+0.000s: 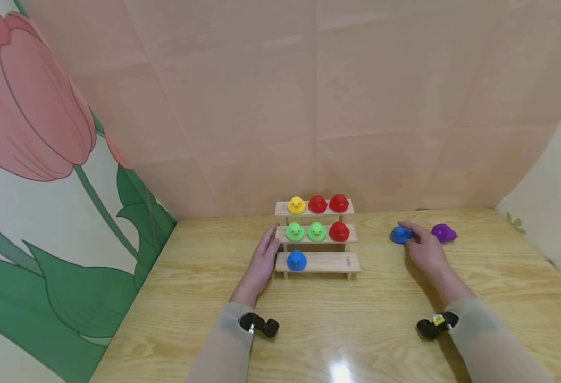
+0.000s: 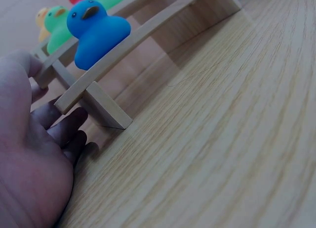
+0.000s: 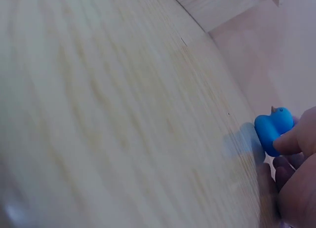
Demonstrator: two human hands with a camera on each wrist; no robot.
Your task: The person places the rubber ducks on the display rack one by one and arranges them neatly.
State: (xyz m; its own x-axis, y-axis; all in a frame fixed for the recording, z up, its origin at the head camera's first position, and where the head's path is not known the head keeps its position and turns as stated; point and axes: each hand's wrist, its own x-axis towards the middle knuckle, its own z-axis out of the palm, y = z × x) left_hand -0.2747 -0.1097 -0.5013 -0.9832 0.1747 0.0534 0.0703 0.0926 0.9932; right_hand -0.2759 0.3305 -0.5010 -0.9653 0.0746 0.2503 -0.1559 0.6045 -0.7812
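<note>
A three-tier wooden stand holds small rubber ducks. My left hand is at its left end; in the left wrist view, thumb and forefinger grip the end of the middle shelf, and the other fingers curl by the lower shelf. On the bottom tier sits a blue duck. Two green ducks and a red duck fill the middle tier. The top tier carries a yellow duck and two red ducks. To the right, my right hand pinches another blue duck at the table surface.
A purple duck lies on the wooden table just right of my right hand. Behind the table hangs a pinkish-beige cloth. A wall with a painted tulip rises on the left, and a pale wall on the right.
</note>
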